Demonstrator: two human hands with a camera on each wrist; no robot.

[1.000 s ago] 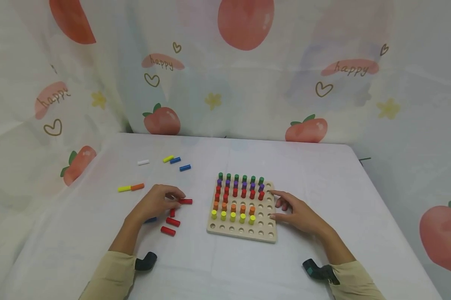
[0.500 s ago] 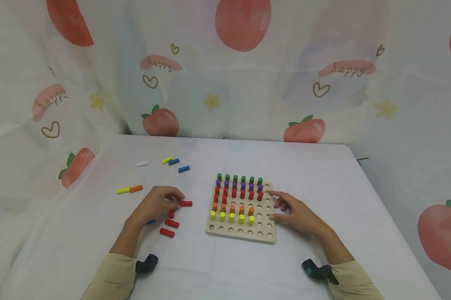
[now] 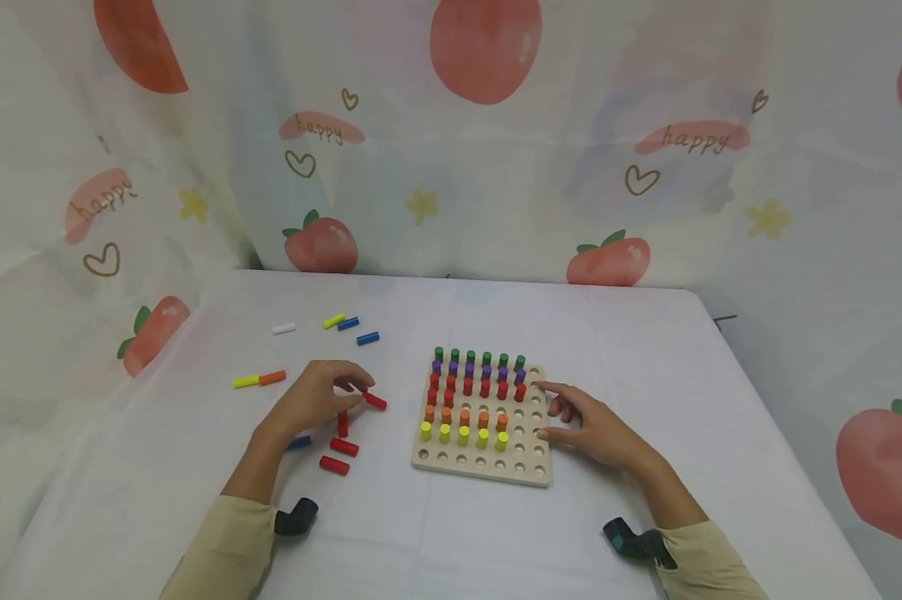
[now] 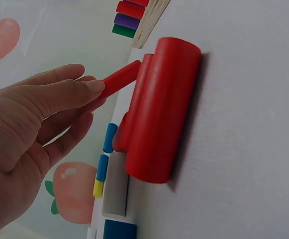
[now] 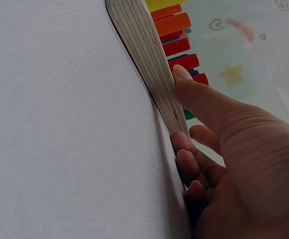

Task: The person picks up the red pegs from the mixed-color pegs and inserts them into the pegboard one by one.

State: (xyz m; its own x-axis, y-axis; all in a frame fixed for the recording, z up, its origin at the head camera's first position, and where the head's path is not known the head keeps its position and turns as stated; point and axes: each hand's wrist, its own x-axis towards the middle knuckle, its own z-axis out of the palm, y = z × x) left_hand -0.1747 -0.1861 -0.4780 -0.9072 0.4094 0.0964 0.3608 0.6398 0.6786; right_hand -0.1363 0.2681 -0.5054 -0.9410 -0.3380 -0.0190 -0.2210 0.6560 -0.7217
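Note:
My left hand (image 3: 319,398) pinches a red peg (image 3: 376,402) between thumb and fingers, a little above the white table. In the left wrist view the peg (image 4: 121,79) sticks out tilted from the fingertips. Below that hand lie more red pegs (image 3: 334,466) and a blue peg (image 3: 298,442). To its right lies a wooden pegboard (image 3: 481,472) with rows of green, purple, red, orange and yellow pegs standing in holes. My right hand (image 3: 599,429) touches the board's right edge, index finger and thumb spread apart. The right wrist view shows the thumb (image 5: 199,89) against the edge.
Farther back on the left lie a white peg (image 3: 283,328), a yellow peg (image 3: 334,321) and two blue pegs (image 3: 368,338). Another yellow peg (image 3: 246,382) touches an orange peg (image 3: 273,377). A grey peg (image 4: 115,184) shows in the left wrist view. A printed curtain (image 3: 496,192) hangs behind the table.
My left hand has risen slightly with the red peg, which has turned from level to slanting. More of the red and blue pegs beneath shows. The right hand stays on the board.

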